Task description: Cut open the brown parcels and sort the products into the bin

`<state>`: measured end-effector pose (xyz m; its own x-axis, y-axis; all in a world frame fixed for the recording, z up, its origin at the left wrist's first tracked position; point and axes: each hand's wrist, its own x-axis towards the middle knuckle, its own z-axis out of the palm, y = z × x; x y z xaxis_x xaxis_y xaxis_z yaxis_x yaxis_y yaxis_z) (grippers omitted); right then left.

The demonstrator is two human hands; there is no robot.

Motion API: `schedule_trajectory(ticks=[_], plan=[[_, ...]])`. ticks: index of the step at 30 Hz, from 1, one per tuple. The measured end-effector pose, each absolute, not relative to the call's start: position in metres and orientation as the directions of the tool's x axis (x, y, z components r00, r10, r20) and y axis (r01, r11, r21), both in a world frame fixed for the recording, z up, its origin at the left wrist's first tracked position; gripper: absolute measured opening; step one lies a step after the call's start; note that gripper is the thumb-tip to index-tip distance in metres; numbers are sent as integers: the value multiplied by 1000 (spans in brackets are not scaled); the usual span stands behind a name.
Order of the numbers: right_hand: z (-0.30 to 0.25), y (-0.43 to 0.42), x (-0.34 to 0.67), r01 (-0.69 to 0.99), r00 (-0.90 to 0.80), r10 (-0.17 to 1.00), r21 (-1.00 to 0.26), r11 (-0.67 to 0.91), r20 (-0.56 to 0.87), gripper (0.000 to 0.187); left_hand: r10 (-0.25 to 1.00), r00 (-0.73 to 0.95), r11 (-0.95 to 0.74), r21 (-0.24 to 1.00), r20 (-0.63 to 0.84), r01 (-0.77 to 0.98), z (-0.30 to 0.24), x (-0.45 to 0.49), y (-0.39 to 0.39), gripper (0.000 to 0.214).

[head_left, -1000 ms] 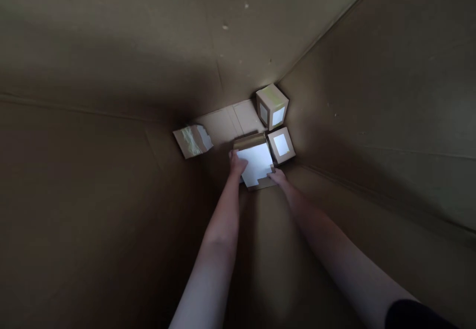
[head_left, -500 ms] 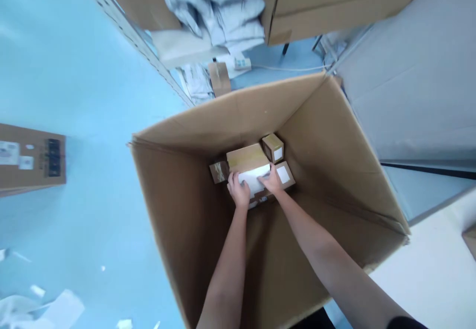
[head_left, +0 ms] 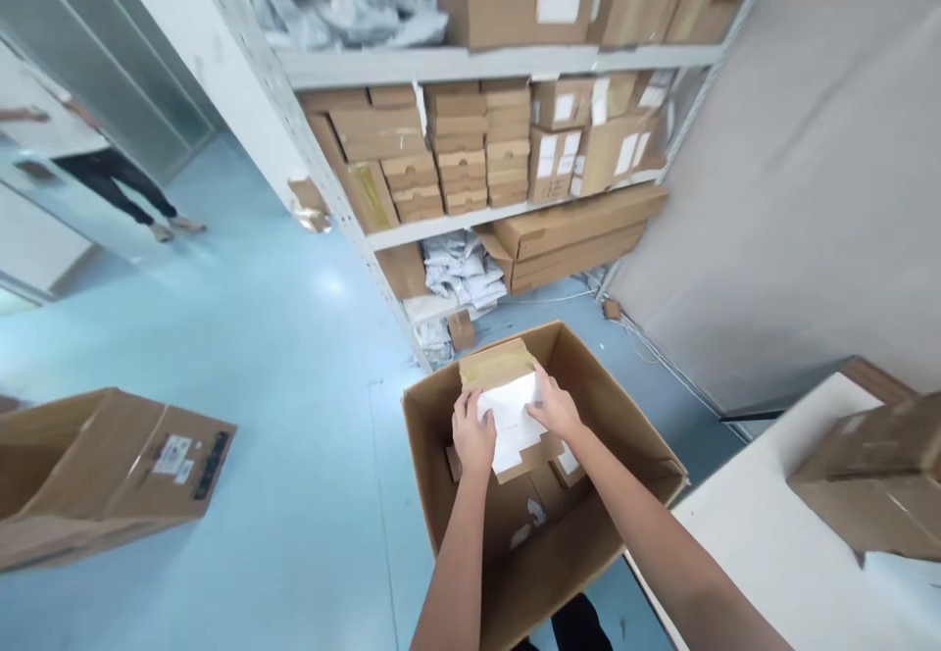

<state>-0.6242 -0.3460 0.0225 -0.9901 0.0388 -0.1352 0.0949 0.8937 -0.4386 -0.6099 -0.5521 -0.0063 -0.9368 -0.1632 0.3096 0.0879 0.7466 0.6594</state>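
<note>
Between my two hands is a small cardboard box (head_left: 496, 367) with yellowish tape and a white label (head_left: 511, 421) on its near face. My left hand (head_left: 473, 430) grips its left side, the thumb lying on the label. On the right side my right hand (head_left: 555, 406) holds it, thumb also over the label. The box is lifted within the tall open carton (head_left: 632, 416), near its rim. Below it, other small boxes lie on the carton's floor, one with a white label (head_left: 569, 459) partly hidden by my right arm.
A metal shelf (head_left: 470, 63) holding cartons and grey bags stands ahead. Another open carton (head_left: 124, 465) sits on the floor at left. To the right is a white table (head_left: 779, 465) bearing a cardboard box (head_left: 874, 465). A person (head_left: 103, 156) stands far left.
Both hands have raised the labelled box from the carton's floor towards its rim. My view has tilted up, bringing the shelf, the table and a distant person into sight.
</note>
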Motion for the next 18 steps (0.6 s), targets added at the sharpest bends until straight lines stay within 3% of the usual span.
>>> schedule_trajectory(ticks=[8, 13, 18], plan=[[152, -291, -541, 125, -957, 237, -498, 858, 168, 78, 28, -832, 699, 585, 553, 412, 128, -580, -499, 33], [195, -235, -471, 167, -886, 345, -482, 860, 309, 66, 138, -769, 621, 550, 624, 558, 169, -536, -437, 29], [214, -160, -372, 282, -816, 472, -482, 829, 334, 61, 263, -733, 528, 542, 627, 654, 186, -468, -352, 28]])
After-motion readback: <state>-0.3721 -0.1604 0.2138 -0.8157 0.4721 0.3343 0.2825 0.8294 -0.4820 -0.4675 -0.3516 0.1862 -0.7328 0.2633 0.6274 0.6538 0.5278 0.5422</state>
